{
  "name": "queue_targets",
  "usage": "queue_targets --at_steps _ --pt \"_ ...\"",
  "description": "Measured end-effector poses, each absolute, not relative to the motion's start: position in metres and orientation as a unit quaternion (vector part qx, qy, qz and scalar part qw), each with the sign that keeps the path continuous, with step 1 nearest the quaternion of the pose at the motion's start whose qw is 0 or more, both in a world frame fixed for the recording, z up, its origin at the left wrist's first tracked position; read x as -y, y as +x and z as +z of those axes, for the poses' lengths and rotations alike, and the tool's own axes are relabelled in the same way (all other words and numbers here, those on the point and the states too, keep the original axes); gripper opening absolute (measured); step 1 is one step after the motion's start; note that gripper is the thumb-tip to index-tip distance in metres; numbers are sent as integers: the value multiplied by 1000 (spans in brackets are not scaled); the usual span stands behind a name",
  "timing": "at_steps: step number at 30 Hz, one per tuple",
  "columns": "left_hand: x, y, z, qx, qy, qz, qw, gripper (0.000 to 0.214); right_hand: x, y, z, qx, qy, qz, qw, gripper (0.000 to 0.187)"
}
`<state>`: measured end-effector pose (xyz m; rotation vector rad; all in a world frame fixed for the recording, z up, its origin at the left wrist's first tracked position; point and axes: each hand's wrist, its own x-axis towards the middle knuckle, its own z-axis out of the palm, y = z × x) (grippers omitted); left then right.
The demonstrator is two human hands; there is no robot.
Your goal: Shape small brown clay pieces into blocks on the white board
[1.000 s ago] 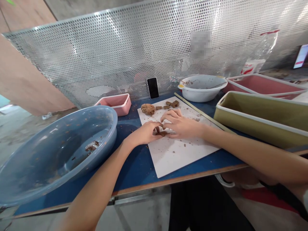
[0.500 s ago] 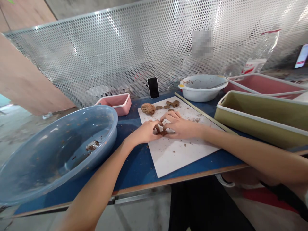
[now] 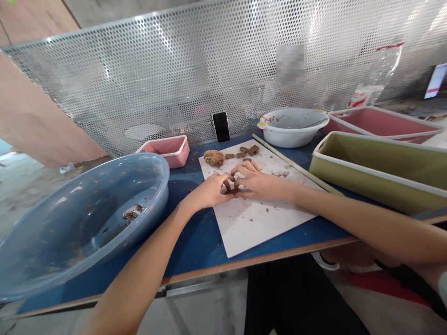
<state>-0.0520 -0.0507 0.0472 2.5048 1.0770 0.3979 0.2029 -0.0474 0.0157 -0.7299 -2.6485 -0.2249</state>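
Both hands meet over a white board (image 3: 244,230). Between them is a small piece of brown clay (image 3: 233,191), low against the board and partly covered by fingers. My left hand (image 3: 213,190) curls its thumb and fingers round the clay's left side. From the right, my right hand (image 3: 256,182) presses it with bent fingers and thumb. Just beyond the hands lie a rough, round lump of clay (image 3: 213,157) and several short clay pieces (image 3: 253,150). Crumbs of clay are scattered over the board.
A large blue basin (image 3: 159,204) tilts at the left, beside a small pink box (image 3: 179,158). A phone (image 3: 221,127) leans on the perforated metal screen (image 3: 174,70). To the right are a thin stick (image 3: 293,163), a white basin (image 3: 291,137) and a green trough (image 3: 363,177).
The hands stay in nearly the same place on the clay, with only slight finger movement. The whole view has shifted a little.
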Motion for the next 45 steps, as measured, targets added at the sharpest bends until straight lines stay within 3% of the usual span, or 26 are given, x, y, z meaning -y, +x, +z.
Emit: queue_targets --at_steps 22,30,45 --pt "42 -59 40 -397 891 177 132 42 41 192 10 930 -299 -85 196 33" --pt "37 -64 38 -405 884 176 152 46 37 193 4 926 -301 -20 226 26" --pt "36 -66 40 -400 891 160 143 39 32 186 -2 918 -318 17 236 22"
